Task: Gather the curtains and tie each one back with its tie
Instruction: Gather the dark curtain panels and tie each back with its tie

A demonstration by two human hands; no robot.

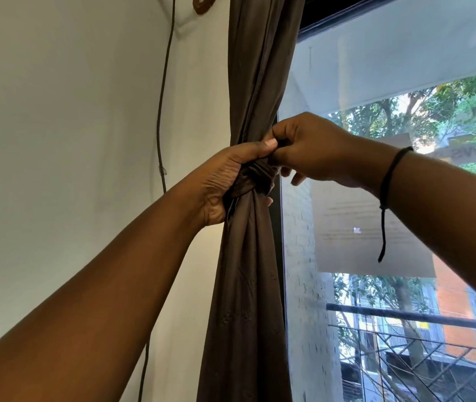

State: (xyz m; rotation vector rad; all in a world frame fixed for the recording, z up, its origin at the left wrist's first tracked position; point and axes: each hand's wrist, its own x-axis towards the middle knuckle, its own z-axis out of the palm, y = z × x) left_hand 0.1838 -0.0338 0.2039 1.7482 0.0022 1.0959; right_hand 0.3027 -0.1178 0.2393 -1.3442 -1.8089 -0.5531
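A dark brown curtain (245,285) hangs gathered into a narrow bundle at the window's left edge. A tie of the same brown cloth (255,177) is wrapped around the bundle at its pinched waist. My left hand (225,181) grips the bundle and the tie from the left, thumb pressed on top. My right hand (315,149) comes in from the right and pinches a piece of the tie between thumb and fingers, right beside the left thumb. The tie's ends are hidden by both hands.
A white wall (71,140) fills the left side, with a thin dark cable (161,117) running down it. The window glass (376,256) is to the right, a balcony railing and trees outside. A black cord bracelet (387,181) hangs from my right wrist.
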